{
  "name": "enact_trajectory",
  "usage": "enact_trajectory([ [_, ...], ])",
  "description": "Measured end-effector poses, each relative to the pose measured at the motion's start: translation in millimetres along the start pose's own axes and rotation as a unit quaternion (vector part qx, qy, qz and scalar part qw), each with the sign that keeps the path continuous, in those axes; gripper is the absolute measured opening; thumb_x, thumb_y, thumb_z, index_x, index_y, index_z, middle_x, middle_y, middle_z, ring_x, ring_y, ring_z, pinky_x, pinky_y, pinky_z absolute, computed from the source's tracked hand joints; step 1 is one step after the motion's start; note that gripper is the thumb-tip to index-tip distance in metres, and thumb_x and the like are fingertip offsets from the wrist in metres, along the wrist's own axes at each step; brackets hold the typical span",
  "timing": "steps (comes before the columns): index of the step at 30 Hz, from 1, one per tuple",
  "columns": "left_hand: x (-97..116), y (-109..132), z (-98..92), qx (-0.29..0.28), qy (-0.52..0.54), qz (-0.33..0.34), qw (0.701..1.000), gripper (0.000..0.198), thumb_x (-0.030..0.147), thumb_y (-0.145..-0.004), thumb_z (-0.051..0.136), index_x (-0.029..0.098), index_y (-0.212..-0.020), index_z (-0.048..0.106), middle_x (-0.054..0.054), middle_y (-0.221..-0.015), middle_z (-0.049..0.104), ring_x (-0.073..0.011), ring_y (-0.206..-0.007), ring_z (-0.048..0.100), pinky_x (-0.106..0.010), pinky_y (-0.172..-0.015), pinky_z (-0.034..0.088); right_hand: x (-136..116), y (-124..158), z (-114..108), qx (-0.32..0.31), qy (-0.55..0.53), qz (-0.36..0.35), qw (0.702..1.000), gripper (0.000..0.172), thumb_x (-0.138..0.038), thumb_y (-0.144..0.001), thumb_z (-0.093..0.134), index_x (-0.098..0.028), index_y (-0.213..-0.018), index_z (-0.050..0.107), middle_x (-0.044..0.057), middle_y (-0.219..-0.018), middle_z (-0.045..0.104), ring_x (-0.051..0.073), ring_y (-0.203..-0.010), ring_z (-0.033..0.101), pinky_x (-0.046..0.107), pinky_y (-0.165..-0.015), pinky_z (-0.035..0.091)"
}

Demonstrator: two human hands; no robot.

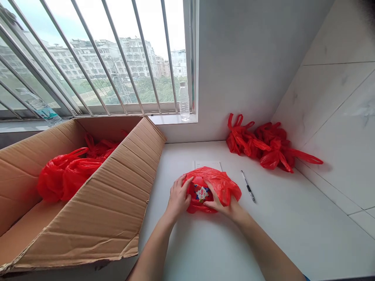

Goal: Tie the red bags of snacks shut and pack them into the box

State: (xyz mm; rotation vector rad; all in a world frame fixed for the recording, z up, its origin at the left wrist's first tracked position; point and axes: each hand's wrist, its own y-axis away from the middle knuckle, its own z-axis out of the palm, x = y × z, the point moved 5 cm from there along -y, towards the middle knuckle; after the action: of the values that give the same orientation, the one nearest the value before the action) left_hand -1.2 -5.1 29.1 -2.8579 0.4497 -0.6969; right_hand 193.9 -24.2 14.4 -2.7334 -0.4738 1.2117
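A red plastic bag point(224, 183) lies on the white counter point(293, 230) in front of me, over a white paper sheet point(208, 165). Inside its opening shows a red item with a colourful printed label point(202, 192). My left hand point(178, 197) grips the bag's left edge. My right hand point(224, 206) holds its near right side, fingers reaching into the opening beside the labelled item.
A large open cardboard box point(117, 203) stands at the left with several filled red bags point(67, 173) inside. A heap of red bags point(265, 145) lies in the far corner. A pen point(248, 188) rests right of my hands. A water bottle point(184, 102) stands on the windowsill.
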Motion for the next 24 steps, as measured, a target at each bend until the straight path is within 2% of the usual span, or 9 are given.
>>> enact_trajectory([
  [3, 0.6, 0.3, -1.8, 0.020, 0.012, 0.024, 0.999, 0.079, -0.005, -0.070, 0.043, 0.028, -0.141, 0.051, -0.008, -0.150, 0.045, -0.0265, -0.140, 0.040, -0.047, -0.112, 0.041, -7.0, -3.2, -8.4, -0.022, -0.033, 0.017, 0.999, 0.058, -0.033, -0.075, 0.073, -0.027, -0.132, 0.060, 0.006, -0.129, 0.066, 0.033, -0.125, 0.058, 0.044, -0.108, 0.045],
  [6, -1.5, 0.2, -3.5, 0.027, -0.014, 0.006, 1.000, 0.077, -0.007, -0.067, 0.046, 0.028, -0.134, 0.058, -0.008, -0.148, 0.048, -0.0296, -0.140, 0.040, -0.050, -0.111, 0.041, -11.3, -9.2, -18.9, 0.009, -0.090, 0.053, 0.994, 0.047, -0.039, -0.076, 0.074, -0.026, -0.121, 0.066, 0.005, -0.120, 0.071, 0.032, -0.116, 0.065, 0.044, -0.102, 0.051],
  [8, 1.9, 0.7, -9.2, 0.055, -0.027, -0.001, 0.998, 0.062, -0.002, -0.074, 0.051, 0.029, -0.127, 0.063, -0.007, -0.143, 0.053, -0.0322, -0.140, 0.039, -0.053, -0.111, 0.039, -14.8, -12.8, -21.9, 0.015, -0.156, 0.078, 0.984, 0.045, -0.046, -0.079, 0.072, -0.026, -0.118, 0.067, 0.006, -0.114, 0.074, 0.030, -0.108, 0.069, 0.042, -0.092, 0.057],
  [10, 11.6, 2.7, -19.3, 0.109, -0.020, 0.009, 0.994, 0.041, 0.012, -0.085, 0.056, 0.029, -0.121, 0.066, -0.006, -0.137, 0.057, -0.0325, -0.139, 0.039, -0.053, -0.111, 0.036, -20.3, -14.0, -20.8, 0.000, -0.254, 0.106, 0.961, 0.046, -0.055, -0.082, 0.068, -0.027, -0.119, 0.066, 0.007, -0.110, 0.075, 0.029, -0.102, 0.072, 0.041, -0.085, 0.060],
  [13, 33.0, 8.5, -31.5, 0.172, 0.011, 0.043, 0.984, 0.024, 0.032, -0.096, 0.052, 0.029, -0.113, 0.069, -0.006, -0.128, 0.062, -0.0291, -0.130, 0.047, -0.049, -0.109, 0.035, -31.8, -10.4, -19.7, 0.009, -0.368, 0.140, 0.919, 0.053, -0.063, -0.083, 0.064, -0.029, -0.125, 0.062, 0.007, -0.118, 0.073, 0.029, -0.111, 0.069, 0.042, -0.088, 0.059],
  [16, 51.1, 12.7, -30.2, 0.153, 0.047, 0.088, 0.983, 0.027, 0.041, -0.095, 0.055, 0.025, -0.113, 0.068, -0.007, -0.116, 0.066, -0.0263, -0.111, 0.058, -0.046, -0.104, 0.037, -44.0, -5.3, -19.4, 0.036, -0.411, 0.130, 0.902, 0.054, -0.064, -0.082, 0.066, -0.030, -0.124, 0.063, 0.006, -0.124, 0.070, 0.029, -0.121, 0.064, 0.043, -0.098, 0.055],
  [19, 52.5, 13.2, -25.8, 0.138, 0.109, 0.082, 0.981, 0.030, 0.043, -0.092, 0.060, 0.022, -0.113, 0.066, -0.006, -0.102, 0.070, -0.0238, -0.097, 0.063, -0.045, -0.101, 0.039, -46.4, -2.3, -16.0, 0.063, -0.429, 0.142, 0.890, 0.060, -0.068, -0.083, 0.061, -0.026, -0.125, 0.064, 0.008, -0.124, 0.070, 0.030, -0.124, 0.061, 0.045, -0.105, 0.050],
  [21, 44.5, 11.6, -24.2, 0.133, 0.193, 0.047, 0.971, 0.028, 0.041, -0.095, 0.055, 0.022, -0.112, 0.066, -0.006, -0.101, 0.072, -0.0229, -0.096, 0.065, -0.041, -0.097, 0.044, -42.6, -2.0, -11.6, 0.069, -0.455, 0.170, 0.871, 0.066, -0.073, -0.084, 0.056, -0.023, -0.127, 0.063, 0.010, -0.122, 0.071, 0.031, -0.120, 0.063, 0.047, -0.100, 0.053],
  [24, 30.4, 8.2, -22.7, 0.106, 0.320, 0.001, 0.942, 0.031, 0.043, -0.097, 0.053, 0.021, -0.114, 0.067, -0.007, -0.108, 0.073, -0.0235, -0.100, 0.067, -0.034, -0.087, 0.051, -37.0, -4.5, -8.2, 0.067, -0.510, 0.184, 0.838, 0.066, -0.071, -0.078, 0.064, -0.022, -0.121, 0.066, 0.010, -0.115, 0.073, 0.033, -0.110, 0.068, 0.047, -0.089, 0.059],
])
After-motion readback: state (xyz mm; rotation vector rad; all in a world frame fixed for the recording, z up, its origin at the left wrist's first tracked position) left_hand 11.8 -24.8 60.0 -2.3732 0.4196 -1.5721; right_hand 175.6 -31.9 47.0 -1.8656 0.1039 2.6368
